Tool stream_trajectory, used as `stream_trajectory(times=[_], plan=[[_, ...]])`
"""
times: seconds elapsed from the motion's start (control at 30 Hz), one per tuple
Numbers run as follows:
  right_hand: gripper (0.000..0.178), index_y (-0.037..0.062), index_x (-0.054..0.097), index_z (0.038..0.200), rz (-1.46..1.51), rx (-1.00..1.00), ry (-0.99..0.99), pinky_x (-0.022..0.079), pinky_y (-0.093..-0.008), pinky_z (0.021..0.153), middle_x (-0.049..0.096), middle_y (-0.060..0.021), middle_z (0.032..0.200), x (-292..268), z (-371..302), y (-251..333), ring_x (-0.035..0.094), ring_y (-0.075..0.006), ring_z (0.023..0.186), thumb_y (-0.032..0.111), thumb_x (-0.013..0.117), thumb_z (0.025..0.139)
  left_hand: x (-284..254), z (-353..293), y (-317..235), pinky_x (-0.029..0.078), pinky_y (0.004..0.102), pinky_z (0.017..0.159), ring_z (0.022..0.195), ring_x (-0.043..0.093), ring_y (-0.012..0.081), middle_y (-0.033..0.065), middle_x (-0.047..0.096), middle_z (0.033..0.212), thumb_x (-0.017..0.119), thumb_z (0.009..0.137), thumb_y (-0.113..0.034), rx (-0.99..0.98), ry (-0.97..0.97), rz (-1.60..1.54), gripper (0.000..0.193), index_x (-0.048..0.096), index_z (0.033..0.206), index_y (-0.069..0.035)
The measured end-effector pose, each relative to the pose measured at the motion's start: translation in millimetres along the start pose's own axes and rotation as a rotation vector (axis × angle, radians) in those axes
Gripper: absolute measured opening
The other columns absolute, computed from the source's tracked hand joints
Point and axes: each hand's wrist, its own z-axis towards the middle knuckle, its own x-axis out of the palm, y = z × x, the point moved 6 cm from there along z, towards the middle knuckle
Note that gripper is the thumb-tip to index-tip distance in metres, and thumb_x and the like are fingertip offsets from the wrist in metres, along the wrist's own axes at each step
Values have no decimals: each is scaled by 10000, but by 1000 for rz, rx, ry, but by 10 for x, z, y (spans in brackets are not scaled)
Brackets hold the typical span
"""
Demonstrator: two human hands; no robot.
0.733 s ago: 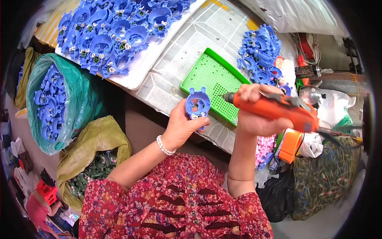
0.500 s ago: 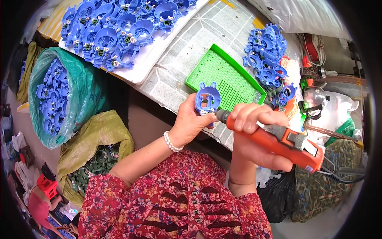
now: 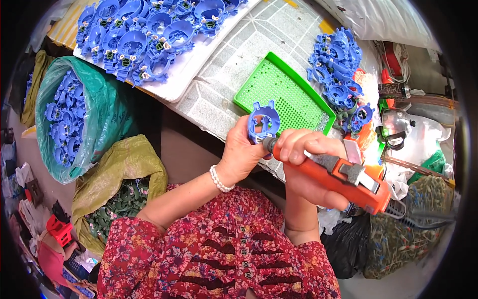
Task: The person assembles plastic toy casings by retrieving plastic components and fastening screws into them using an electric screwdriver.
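Note:
Between the thumb and fingers of my left hand (image 3: 240, 152) is a blue plastic ring-shaped housing (image 3: 264, 122), its round opening turned up toward me. My right hand (image 3: 311, 167) is wrapped round an orange electric screwdriver (image 3: 343, 184). The tool's dark tip meets the lower right edge of the housing, beside my left thumb; the exact contact point is hidden. Just beyond the housing, a bright green perforated tray (image 3: 264, 82) rests on the table, with small metal pieces (image 3: 323, 122) in its right corner.
Many similar blue housings (image 3: 132, 42) cover a white board at the upper left. More housings (image 3: 338, 65) are heaped right of the tray. A green bag (image 3: 107, 109) of housings and a yellow sack (image 3: 134, 154) of dark green parts stand at left. A cable (image 3: 418, 222) trails from the screwdriver.
The screwdriver and my right hand have shifted slightly left and down. The housing in my left hand has moved a little right and turned slightly. The tip stays at its edge.

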Motion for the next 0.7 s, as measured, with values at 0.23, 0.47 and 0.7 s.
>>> stream_trajectory(times=[0.23,0.47,0.7], plan=[[808,2,540,1007,-36,-18,-13,460,-371,663,551,-100,725,39,40,-110,552,-248,675,722,591,644,-154,-3,29,494,256,758,863,569,92,22,611,980,693,739,4,-28,-58,129,419,524,1120,-38],[842,32,549,1082,-81,-69,-65,361,-313,588,503,-42,693,-49,38,129,490,-173,634,772,521,681,-185,43,36,503,231,530,663,557,70,5,547,823,727,717,-44,-28,60,-11,431,487,1075,-39],[806,16,520,1084,-11,-49,-67,371,-318,614,477,-58,708,-186,24,118,477,-185,638,739,503,728,-877,-19,-578,484,248,659,743,547,81,22,566,845,754,664,-73,400,-206,188,471,513,1066,-17]])
